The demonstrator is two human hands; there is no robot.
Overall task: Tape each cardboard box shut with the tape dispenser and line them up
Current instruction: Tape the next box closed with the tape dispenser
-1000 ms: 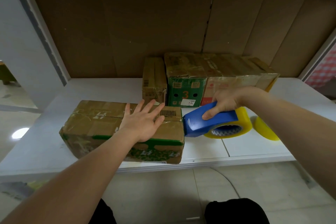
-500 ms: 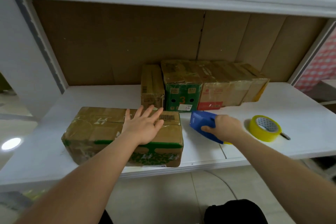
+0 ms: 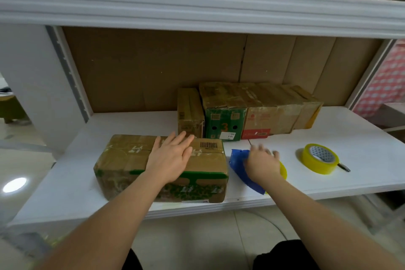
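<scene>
Left hand [image 3: 173, 160] is pressing flat on the green-printed box [image 3: 161, 169]; right hand [image 3: 263, 162], blurred, is resting on the tape dispenser [image 3: 241, 166] beside it, grip unclear, so the dispenser could slide off the shelf edge.

Bare shelf [image 3: 135, 125] left of box row [image 3: 252, 112]; spare tape roll [image 3: 318, 158] right.

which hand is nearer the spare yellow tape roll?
Right. The right hand is on the blue tape dispenser, beside the yellow tape roll; the left hand rests farther off on the front box.
</scene>
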